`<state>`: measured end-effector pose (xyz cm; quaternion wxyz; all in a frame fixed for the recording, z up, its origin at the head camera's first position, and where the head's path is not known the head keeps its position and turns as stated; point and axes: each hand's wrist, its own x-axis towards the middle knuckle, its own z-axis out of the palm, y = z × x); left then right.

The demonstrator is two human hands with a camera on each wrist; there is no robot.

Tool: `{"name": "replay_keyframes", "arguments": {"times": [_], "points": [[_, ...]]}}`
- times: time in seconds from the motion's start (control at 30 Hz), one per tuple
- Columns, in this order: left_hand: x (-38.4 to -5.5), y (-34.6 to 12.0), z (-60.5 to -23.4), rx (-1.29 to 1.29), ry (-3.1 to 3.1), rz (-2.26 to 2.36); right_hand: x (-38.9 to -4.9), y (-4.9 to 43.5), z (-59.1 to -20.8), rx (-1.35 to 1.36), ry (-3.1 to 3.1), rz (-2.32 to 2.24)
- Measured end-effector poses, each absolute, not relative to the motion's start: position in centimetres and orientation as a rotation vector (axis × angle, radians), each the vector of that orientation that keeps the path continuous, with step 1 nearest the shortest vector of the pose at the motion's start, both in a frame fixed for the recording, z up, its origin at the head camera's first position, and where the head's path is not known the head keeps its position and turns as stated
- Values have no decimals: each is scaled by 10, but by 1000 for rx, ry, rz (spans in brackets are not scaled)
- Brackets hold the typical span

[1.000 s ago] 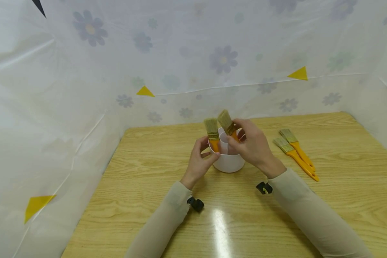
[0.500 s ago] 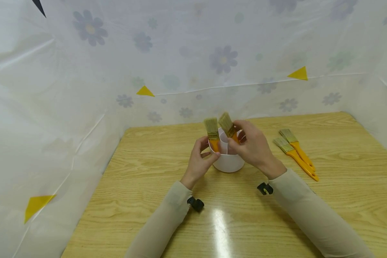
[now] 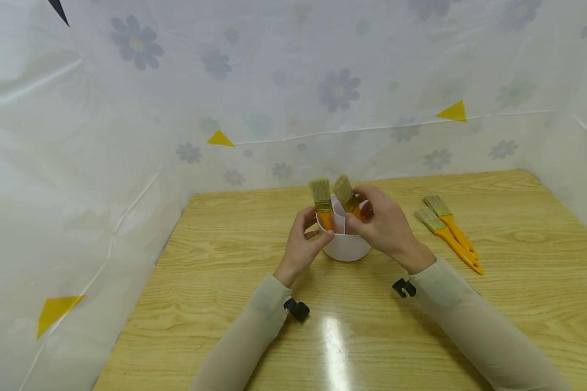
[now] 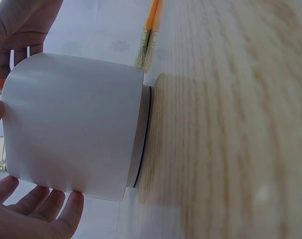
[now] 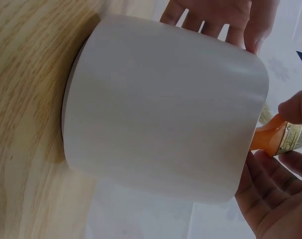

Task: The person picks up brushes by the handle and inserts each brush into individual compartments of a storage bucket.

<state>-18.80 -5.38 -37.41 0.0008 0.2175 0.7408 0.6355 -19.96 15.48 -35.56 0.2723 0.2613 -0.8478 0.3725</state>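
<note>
A white round holder (image 3: 346, 251) with inner dividers stands on the wooden table. My left hand (image 3: 300, 244) grips its left side; the fingers (image 4: 71, 211) lie along the wall in the left wrist view. One paintbrush (image 3: 321, 196) stands bristles up in the holder's left part, its orange handle going down inside. With my right hand (image 3: 386, 225) I pinch a second paintbrush (image 3: 344, 191) near its metal band, bristles up and tilted left. Its orange handle (image 5: 267, 137) goes in over the rim in the right wrist view, and its lower end is hidden by the wall.
Two more orange-handled paintbrushes, one nearer (image 3: 455, 247) and one farther (image 3: 447, 214), lie side by side on the table (image 3: 215, 293) to the right. A flowered plastic sheet (image 3: 283, 70) hangs behind the table, with yellow triangles (image 3: 220, 139) on it.
My right hand has moved slightly down with its paintbrush, so the bristles sit lower and the handle is deeper in the holder. My left hand and the other brushes have stayed put.
</note>
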Motion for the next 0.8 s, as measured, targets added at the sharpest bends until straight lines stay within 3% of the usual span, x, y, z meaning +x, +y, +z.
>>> {"name": "replay_keyframes", "arguments": {"times": [0.8], "points": [[-188,-53,-375,678,2318,2012,-198,157,-361,744,-2286,971]]}}
